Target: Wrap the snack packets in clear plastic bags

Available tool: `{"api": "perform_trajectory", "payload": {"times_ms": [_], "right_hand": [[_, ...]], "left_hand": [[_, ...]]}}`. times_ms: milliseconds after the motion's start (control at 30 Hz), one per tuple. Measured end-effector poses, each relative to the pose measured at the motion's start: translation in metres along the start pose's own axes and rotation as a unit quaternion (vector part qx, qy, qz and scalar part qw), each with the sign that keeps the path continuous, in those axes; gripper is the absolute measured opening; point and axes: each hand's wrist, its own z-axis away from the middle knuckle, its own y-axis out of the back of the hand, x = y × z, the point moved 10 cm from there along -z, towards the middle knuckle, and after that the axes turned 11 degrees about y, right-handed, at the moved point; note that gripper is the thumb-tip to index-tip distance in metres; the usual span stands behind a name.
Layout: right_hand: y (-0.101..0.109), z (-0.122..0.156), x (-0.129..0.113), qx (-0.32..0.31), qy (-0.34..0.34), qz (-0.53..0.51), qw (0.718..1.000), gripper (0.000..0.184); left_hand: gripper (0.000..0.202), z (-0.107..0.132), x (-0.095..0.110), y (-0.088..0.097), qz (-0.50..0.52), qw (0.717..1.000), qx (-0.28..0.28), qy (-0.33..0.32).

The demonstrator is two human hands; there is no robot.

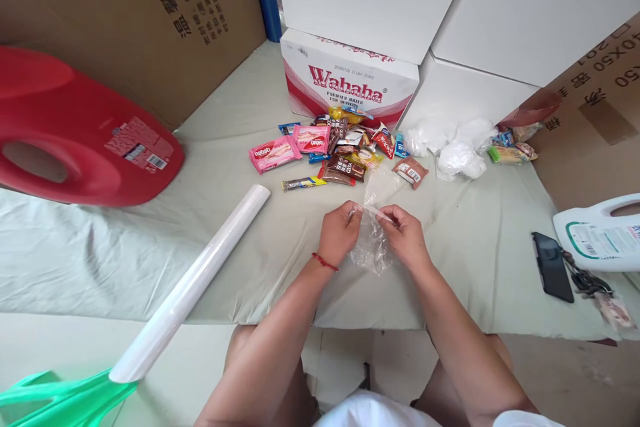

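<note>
My left hand (341, 232) and my right hand (403, 233) both pinch a clear plastic bag (373, 247), one on each side of its upper part. The bag hangs crumpled between them, low over the cloth, and I make out nothing inside it. Just beyond my hands lies a pile of wrapped snacks (347, 163). Among them are pink wafer packets (275, 154), a yellow-and-dark stick packet (303, 183) and a brown square packet (411, 172). A red cord circles my left wrist.
Behind the snacks stands a Wahaha water carton (350, 83). Crumpled clear bags (460, 147) lie to its right. A white plastic roll (195, 280) and a red jug (90, 133) are at left. A phone (553, 267) and a white bottle (600, 233) lie at right.
</note>
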Motion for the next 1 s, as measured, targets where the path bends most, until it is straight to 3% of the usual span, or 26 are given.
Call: {"api": "perform_trajectory", "payload": {"times_ms": [200,333,467,633,700,867,1000], "right_hand": [[0.008,0.007,0.009,0.066,-0.016,-0.081,0.994,0.027],[0.012,0.012,0.026,0.077,-0.053,-0.132,0.987,0.03],[0.017,0.016,0.036,0.075,-0.085,-0.157,0.981,0.033],[0.027,0.021,0.044,0.051,-0.155,-0.192,0.968,0.041],[0.028,0.025,0.048,0.028,-0.184,-0.209,0.96,0.045],[0.038,0.035,0.057,-0.004,-0.194,-0.193,0.962,0.051],[0.057,0.024,0.037,-0.062,-0.1,-0.027,0.993,0.054]], "left_hand": [[0.041,-0.003,-0.003,0.01,-0.01,1.0,0.01,0.015],[0.029,-0.004,-0.011,0.014,0.042,0.998,0.0,0.038],[0.022,-0.004,-0.015,0.013,0.109,0.992,-0.033,0.052],[0.033,0.003,-0.004,-0.005,0.106,0.986,-0.124,0.028],[0.038,0.003,-0.004,-0.008,0.112,0.984,-0.135,0.032],[0.044,-0.004,-0.014,0.009,0.152,0.985,-0.069,0.048],[0.044,-0.004,-0.016,0.021,0.162,0.985,-0.032,0.042]]}}
